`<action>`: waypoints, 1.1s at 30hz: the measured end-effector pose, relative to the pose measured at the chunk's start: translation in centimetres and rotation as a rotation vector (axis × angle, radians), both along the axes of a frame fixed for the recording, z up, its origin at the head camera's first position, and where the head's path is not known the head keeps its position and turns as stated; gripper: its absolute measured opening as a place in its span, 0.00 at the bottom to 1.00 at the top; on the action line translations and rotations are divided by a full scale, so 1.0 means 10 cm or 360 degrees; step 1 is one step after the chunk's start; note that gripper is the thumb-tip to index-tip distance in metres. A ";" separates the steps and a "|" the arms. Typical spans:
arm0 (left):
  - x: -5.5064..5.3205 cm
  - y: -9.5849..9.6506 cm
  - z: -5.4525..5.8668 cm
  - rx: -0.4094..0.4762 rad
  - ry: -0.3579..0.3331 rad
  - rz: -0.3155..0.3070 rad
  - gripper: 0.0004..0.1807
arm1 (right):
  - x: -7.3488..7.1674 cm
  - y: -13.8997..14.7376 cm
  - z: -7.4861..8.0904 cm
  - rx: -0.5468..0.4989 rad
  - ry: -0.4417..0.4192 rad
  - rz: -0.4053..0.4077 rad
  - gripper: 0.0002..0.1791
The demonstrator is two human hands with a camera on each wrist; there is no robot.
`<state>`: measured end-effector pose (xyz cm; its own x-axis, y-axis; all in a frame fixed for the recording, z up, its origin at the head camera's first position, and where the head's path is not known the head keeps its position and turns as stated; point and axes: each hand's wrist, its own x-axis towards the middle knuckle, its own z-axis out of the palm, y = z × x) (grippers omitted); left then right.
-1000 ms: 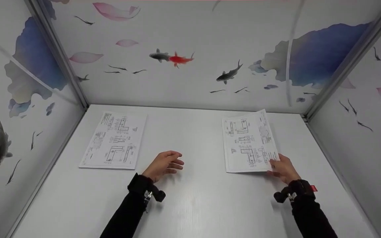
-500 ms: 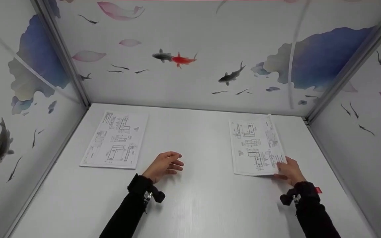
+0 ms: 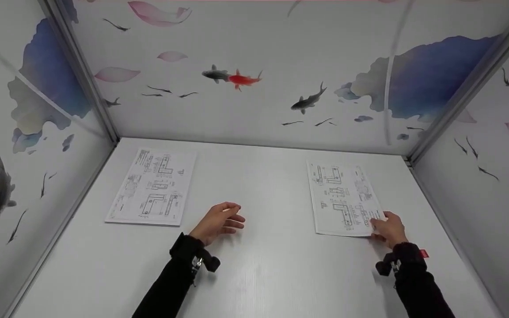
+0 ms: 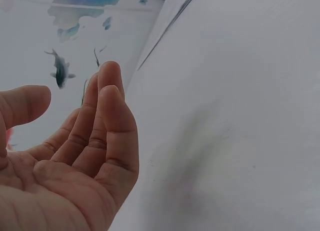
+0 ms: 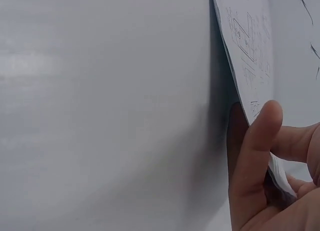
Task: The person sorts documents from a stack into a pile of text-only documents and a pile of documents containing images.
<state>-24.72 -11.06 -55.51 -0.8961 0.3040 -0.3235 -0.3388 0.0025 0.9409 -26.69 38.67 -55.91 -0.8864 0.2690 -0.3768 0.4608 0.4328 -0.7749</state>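
your right hand [image 3: 389, 229] pinched the right-hand stack of technical drawings [image 3: 343, 198] by its near right corner, just above the white table [image 3: 263, 274]. your left hand [image 3: 217, 223] hung relaxed, nearer the left-hand drawing stack [image 3: 150, 187].

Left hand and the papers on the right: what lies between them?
Only bare white tabletop separates the left hand from the papers on the right, as the head view shows.
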 end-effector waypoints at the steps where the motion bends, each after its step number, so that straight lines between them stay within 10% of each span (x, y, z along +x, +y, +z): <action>1: 0.00 0.00 -0.01 0.0000 -0.0004 0.0004 0.27 | 0.00 0.01 -0.01 0.0033 0.0003 -0.0009 0.34; 22: -0.04 -0.18 0.02 -0.0096 0.0047 0.0147 0.23 | 0.08 -0.10 0.06 0.0268 0.0094 -0.0089 0.36; 33: -0.14 -0.60 0.14 -0.0492 0.0295 0.0623 0.18 | -0.05 -0.52 0.09 0.0119 0.0359 -0.0016 0.27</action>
